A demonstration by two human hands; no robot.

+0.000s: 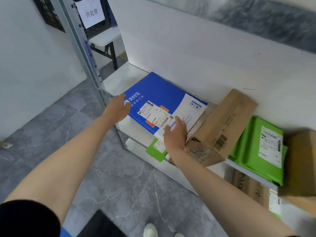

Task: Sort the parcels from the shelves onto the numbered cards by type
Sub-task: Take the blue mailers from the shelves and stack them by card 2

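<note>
A flat blue and white parcel (159, 93) with a shipping label lies on the white shelf (118, 79). My left hand (118, 107) reaches its near left corner with straight fingers, touching the edge. My right hand (175, 134) lies with straight fingers on the parcel's white front corner. A brown cardboard box (222, 127) leans tilted just right of the blue parcel. A green mailer bag (259, 149) lies further right on the same shelf.
A grey metal shelf post (85, 53) stands left of the parcel. Another cardboard box (302, 161) sits at the far right. On the shelf below lie a small green mailer (156, 150) and a brown box (249, 187). A paper sign (91, 12) hangs behind.
</note>
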